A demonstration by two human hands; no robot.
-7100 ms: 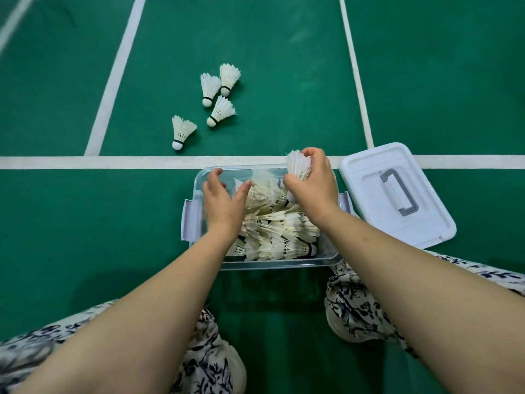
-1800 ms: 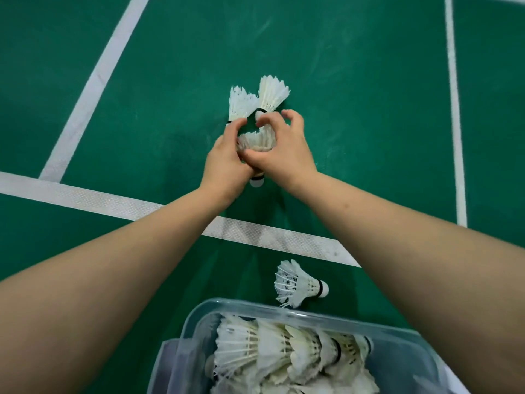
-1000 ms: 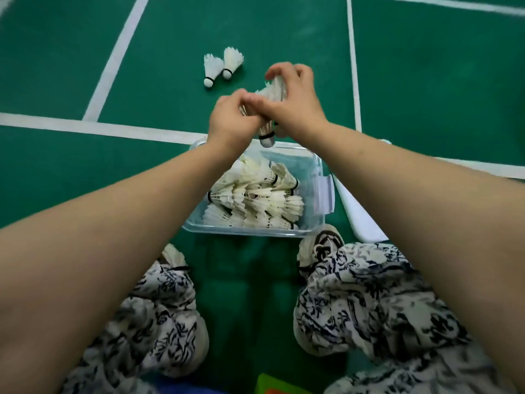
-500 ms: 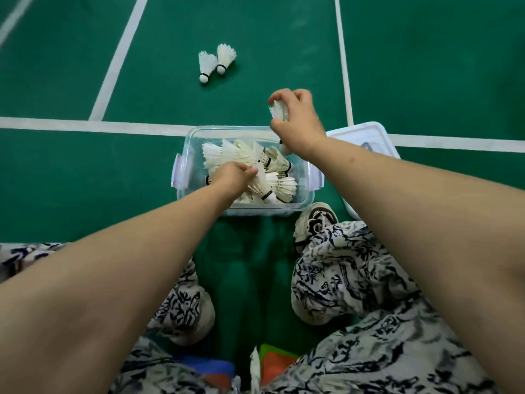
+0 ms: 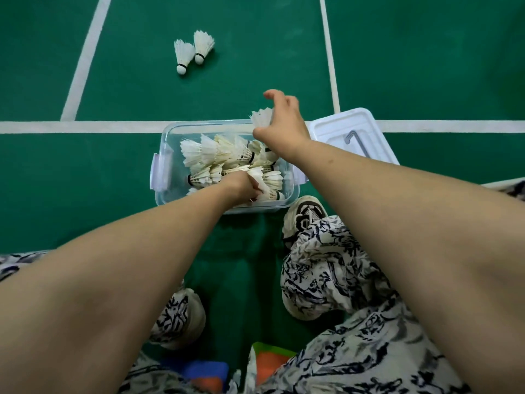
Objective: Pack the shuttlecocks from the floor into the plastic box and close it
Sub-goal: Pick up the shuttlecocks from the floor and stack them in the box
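A clear plastic box (image 5: 163,143) stands open on the green floor, filled with several white shuttlecocks (image 5: 216,155). My left hand (image 5: 241,184) reaches down into the box and grips a shuttlecock (image 5: 267,191) among the pile. My right hand (image 5: 281,123) hovers over the box's far right corner and holds a white shuttlecock (image 5: 261,116) by its base, feathers pointing left. Two more shuttlecocks (image 5: 181,55) (image 5: 202,45) lie on the floor beyond the box. The white lid (image 5: 335,132) with a grey handle lies to the right of the box.
White court lines (image 5: 85,127) cross the green floor just behind the box. My shoes (image 5: 305,214) and patterned trouser legs are close below the box. Something orange and blue (image 5: 264,362) lies on the floor between my legs.
My left hand has pushed deeper into the box among the shuttlecocks. My right hand has lowered slightly toward the box's far right corner with its shuttlecock.
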